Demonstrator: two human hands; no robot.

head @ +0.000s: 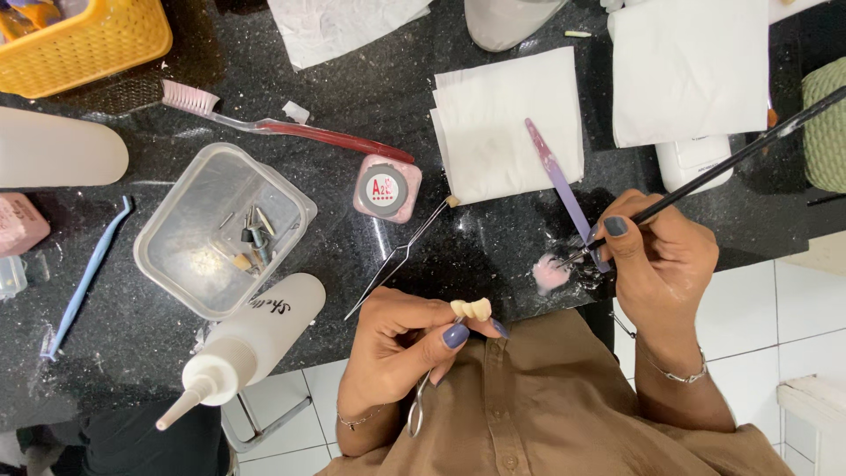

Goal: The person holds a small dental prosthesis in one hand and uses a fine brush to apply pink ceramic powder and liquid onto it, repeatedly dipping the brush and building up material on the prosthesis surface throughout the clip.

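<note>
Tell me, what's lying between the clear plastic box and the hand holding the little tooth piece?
In the head view, slim metal tweezers lie on the black counter between the clear box and the left hand.

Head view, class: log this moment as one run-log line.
left hand: pinches cream tooth piece | right hand: holds thin brush, tip at pink paste | surface: black counter

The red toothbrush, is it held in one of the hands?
No, the red toothbrush lies alone on the black counter, away from both hands.
</note>
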